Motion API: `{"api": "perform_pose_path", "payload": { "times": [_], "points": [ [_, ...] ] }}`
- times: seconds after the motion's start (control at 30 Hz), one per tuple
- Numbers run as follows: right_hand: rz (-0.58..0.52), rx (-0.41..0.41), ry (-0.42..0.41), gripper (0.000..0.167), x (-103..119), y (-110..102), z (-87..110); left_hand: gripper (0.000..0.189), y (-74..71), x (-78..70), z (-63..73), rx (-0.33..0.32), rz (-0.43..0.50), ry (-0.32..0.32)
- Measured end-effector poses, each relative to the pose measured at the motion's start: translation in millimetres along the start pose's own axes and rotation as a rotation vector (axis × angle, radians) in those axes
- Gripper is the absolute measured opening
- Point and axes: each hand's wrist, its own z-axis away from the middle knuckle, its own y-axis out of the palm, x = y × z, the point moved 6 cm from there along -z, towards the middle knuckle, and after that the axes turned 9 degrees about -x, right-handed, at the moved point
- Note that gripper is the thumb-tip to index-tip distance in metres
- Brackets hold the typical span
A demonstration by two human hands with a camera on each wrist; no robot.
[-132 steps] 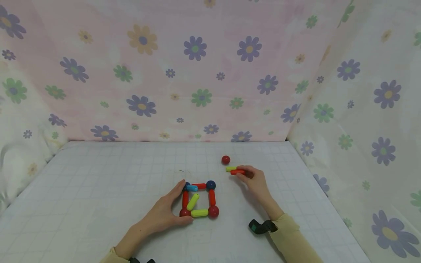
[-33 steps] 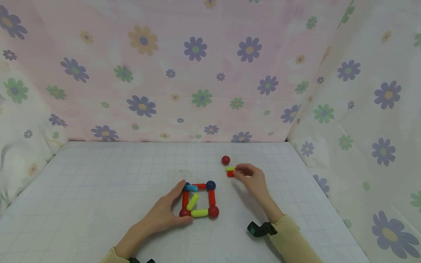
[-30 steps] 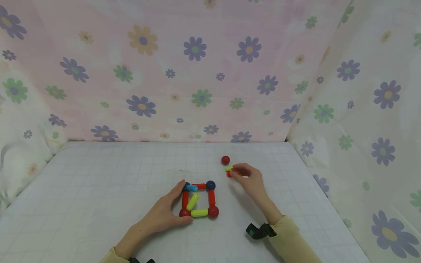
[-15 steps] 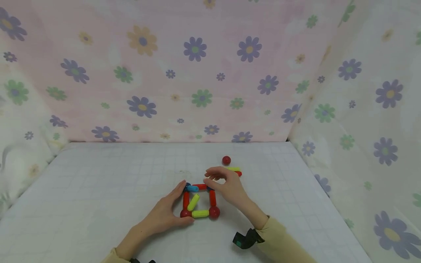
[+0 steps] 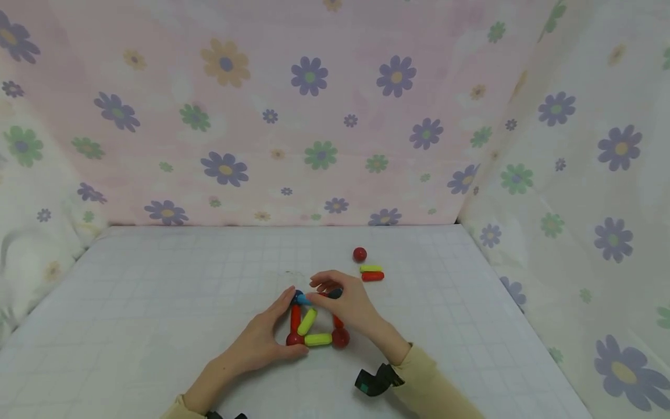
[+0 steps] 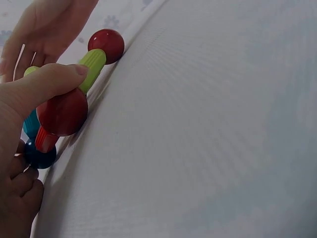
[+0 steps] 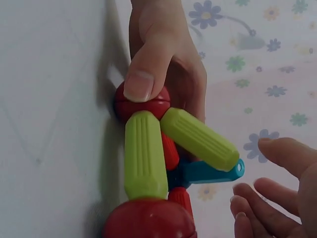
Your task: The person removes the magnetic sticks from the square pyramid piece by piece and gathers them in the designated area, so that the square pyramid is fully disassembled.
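Note:
A square of magnetic rods and balls lies on the table, with a red ball [image 5: 340, 338] at the near right corner and a yellow-green rod [image 5: 318, 339] along the near side. My left hand [image 5: 259, 337] grips its left side, thumb on the near left red ball [image 7: 143, 105], fingers by the far left dark blue ball [image 6: 39, 154]. Another yellow-green rod [image 7: 200, 139] and a light blue rod [image 7: 215, 172] slant up from the left corners. My right hand [image 5: 352, 302] hovers over the far side, fingers apart near the light blue rod's tip, holding nothing. It partly covers the far right corner.
Behind the right hand lie a loose yellow-green rod [image 5: 371, 268] and a loose red rod [image 5: 373, 276], side by side. A loose red ball [image 5: 359, 254] sits farther back. Flowered cloth [image 5: 335, 116] rises behind and beside the white table [image 5: 157, 279].
My right hand let go of the loose red rod, leaving it beside the loose yellow-green one, and moved left over the square's far side. The left hand stays put.

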Motion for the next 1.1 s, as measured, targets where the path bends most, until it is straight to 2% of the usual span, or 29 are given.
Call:
{"api": "perform_pose_path", "payload": {
  "times": [0.2,0.4,0.77,1.1],
  "points": [
    [0.013,0.094,-0.009,0.041,-13,3,-2.1,0.110,-0.7,-0.6,1.2,-0.001,0.000,0.006],
    [0.004,0.117,-0.017,0.041,-22,5,-2.4,0.111,-0.8,-0.5,1.5,-0.003,0.001,0.004],
    [-0.012,0.105,-0.001,0.037,-26,6,-2.0,0.111,-0.2,-0.5,0.6,-0.004,-0.003,0.006],
    [0.037,0.008,-0.041,0.028,-27,-1,-3.6,0.111,0.1,0.0,-0.7,-0.004,-0.008,-0.009]
  ]
}}
